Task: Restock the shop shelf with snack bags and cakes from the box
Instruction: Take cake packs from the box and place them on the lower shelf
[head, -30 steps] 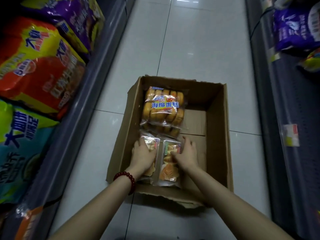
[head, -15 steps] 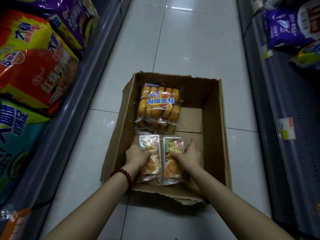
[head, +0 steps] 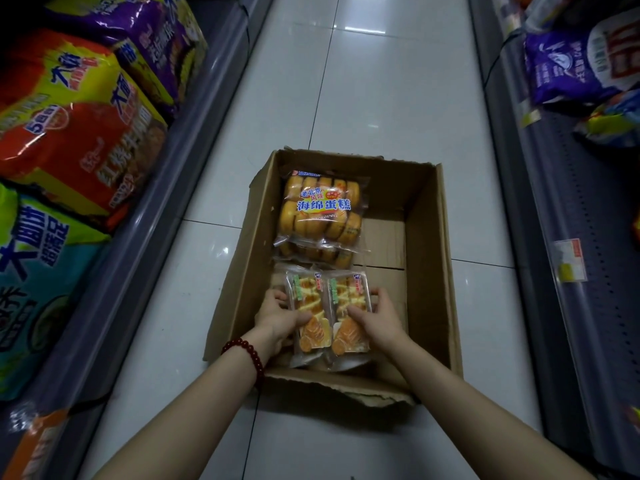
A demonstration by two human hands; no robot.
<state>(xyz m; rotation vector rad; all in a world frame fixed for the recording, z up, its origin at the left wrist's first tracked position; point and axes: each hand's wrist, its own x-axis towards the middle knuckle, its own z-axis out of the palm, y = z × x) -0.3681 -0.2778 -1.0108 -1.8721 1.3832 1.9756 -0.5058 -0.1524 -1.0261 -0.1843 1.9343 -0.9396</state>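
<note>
1. Left shelf (head: 194, 140): stocked with big noodle packs (head: 76, 133), partly cropped.
2. Left hand (head: 277, 318) curled on left cake pack (head: 308, 317); right hand (head: 379, 318) curled on right cake pack (head: 348, 315), both low in the box (head: 446, 271).
3. Probably light, crinkly, slippery, squashable; best gripped by outer edges.
4. Sponge cake bag (head: 320, 211) beyond; packs beneath hidden.
</note>
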